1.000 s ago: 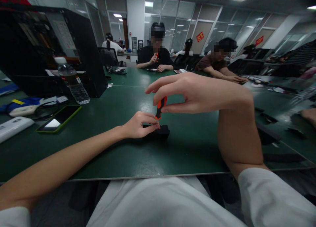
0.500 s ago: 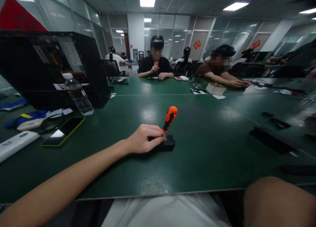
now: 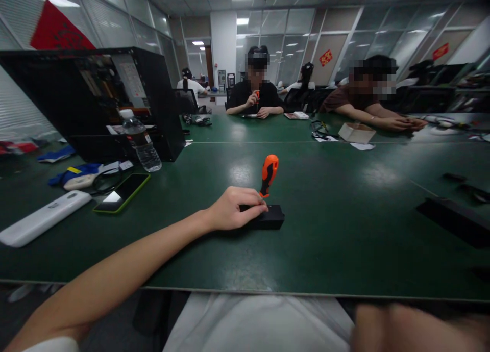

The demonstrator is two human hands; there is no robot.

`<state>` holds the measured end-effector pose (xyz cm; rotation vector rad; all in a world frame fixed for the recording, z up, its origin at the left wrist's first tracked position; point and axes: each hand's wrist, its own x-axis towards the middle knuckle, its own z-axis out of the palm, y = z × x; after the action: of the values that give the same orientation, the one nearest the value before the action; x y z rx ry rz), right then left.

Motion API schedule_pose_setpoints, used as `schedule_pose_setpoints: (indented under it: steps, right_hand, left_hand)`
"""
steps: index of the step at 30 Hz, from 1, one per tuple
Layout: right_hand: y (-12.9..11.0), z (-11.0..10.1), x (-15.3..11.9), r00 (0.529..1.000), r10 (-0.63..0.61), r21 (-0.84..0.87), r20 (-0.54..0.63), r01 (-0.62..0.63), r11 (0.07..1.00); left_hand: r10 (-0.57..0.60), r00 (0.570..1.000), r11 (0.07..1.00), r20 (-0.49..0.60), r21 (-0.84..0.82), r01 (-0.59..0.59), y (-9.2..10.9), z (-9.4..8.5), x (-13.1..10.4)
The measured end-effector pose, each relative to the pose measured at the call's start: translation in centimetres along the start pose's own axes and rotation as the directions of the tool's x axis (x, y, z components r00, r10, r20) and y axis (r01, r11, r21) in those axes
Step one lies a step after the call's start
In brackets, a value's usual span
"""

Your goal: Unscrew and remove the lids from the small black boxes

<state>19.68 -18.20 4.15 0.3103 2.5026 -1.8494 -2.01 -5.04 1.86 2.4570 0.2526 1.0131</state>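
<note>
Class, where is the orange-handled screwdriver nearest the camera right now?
In the head view, the screwdriver stands just right of centre, leaning slightly rightward, at the left hand, over the black block.

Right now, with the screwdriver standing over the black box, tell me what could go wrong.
The screwdriver leans slightly, with only the left hand at its lower end, so it might tip over if that grip loosens.

That hand's fingertips sit close to the screwdriver's lower end on the black box; a slip could jab them.

The bottle stands near the phone, and a knock might drop it there.
</note>
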Motion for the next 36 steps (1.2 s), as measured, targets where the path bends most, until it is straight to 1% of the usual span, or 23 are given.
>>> schedule_pose_setpoints:
  steps: [1,2,3,4,5,6,7,8,10,15,21,26,28,30,32,33,34,35,36]
  right_hand:
    - [-0.7,0.1,-0.3,0.993,-0.006,0.098,-0.117,0.018,0.995]
    - [-1.2,0.0,-0.4,0.963,-0.004,0.215,-0.268,0.065,0.974]
    - [-1.7,-0.2,-0.3,0.909,0.015,0.337,-0.417,0.14,0.931]
    - [-2.1,-0.5,-0.2,0.846,0.048,0.441,-0.53,0.227,0.868]
    - [-2.2,-0.8,0.0,0.799,0.078,0.514,-0.596,0.304,0.802]
    - [-2.3,-1.1,0.2,0.783,0.089,0.558,-0.616,0.354,0.751]
    - [-2.2,-1.3,0.4,0.783,0.087,0.585,-0.616,0.381,0.716]
    - [-2.0,-1.4,0.5,0.785,0.083,0.599,-0.614,0.394,0.697]
    - [-1.6,-1.4,0.6,0.791,0.066,0.601,-0.608,0.405,0.689]
    - [-1.2,-1.0,0.8,0.784,0.036,0.552,-0.62,0.402,0.731]
    - [-1.0,-0.8,1.2,0.744,0.021,0.453,-0.668,0.384,0.805]
    - [-0.8,-0.8,1.4,0.731,0.011,0.392,-0.683,0.353,0.85]
    - [-0.9,-0.7,1.5,0.716,0.005,0.357,-0.698,0.342,0.869]
    - [-0.9,-0.6,1.4,0.685,0.002,0.295,-0.728,0.311,0.904]
    - [-1.0,-0.8,1.1,0.628,-0.015,0.178,-0.778,0.243,0.954]
    - [-1.0,-1.1,0.8,0.583,-0.042,0.09,-0.812,0.196,0.977]
    - [-1.0,-1.6,0.5,0.52,-0.097,-0.023,-0.848,0.146,0.989]
    - [-0.9,-2.2,0.1,0.445,-0.176,-0.151,-0.878,0.091,0.984]
    - [-0.8,-3.1,-0.2,0.36,-0.272,-0.277,-0.892,0.038,0.96]
  left_hand:
    - [-0.002,1.0,1.0,0.001,0.0,0.002,0.1,-0.1,-0.1]
    - [-0.004,1.0,1.0,0.002,0.0,0.004,0.1,-0.1,-0.2]
    - [-0.007,1.0,1.0,0.003,0.002,0.007,0.2,-0.2,-0.2]
    - [-0.011,1.0,1.0,0.005,0.005,0.011,0.2,-0.2,-0.2]
    - [-0.016,1.0,1.0,0.007,0.01,0.015,0.2,-0.2,-0.3]
    - [-0.02,1.0,1.0,0.01,0.015,0.019,0.2,-0.2,-0.2]
    - [-0.024,1.0,1.0,0.015,0.019,0.024,0.3,-0.2,-0.2]
    - [-0.029,0.999,0.999,0.021,0.021,0.028,0.3,-0.2,-0.2]
    - [-0.034,0.999,0.999,0.021,0.019,0.034,0.3,-0.2,-0.2]
    - [-0.027,0.999,1.0,0.032,0.011,0.026,0.3,-0.2,-0.1]
    - [-0.005,0.998,0.999,0.056,0.035,0.003,0.4,-0.3,0.0]
    - [-0.01,0.998,0.999,0.058,0.038,0.008,0.4,-0.4,0.0]
    - [-0.011,0.998,0.999,0.061,0.037,0.008,0.4,-0.4,0.0]
    - [-0.016,0.998,0.999,0.063,0.033,0.014,0.4,-0.4,0.0]
    - [-0.024,0.998,0.999,0.061,0.038,0.022,0.5,-0.4,0.0]
    - [-0.028,0.998,0.999,0.062,0.043,0.025,0.6,-0.4,0.0]
    - [-0.029,0.998,0.998,0.063,0.05,0.026,0.6,-0.4,0.0]
    - [-0.028,0.998,0.998,0.064,0.056,0.024,0.7,-0.4,0.0]
    - [-0.026,0.998,0.998,0.065,0.061,0.022,0.7,-0.4,-0.1]
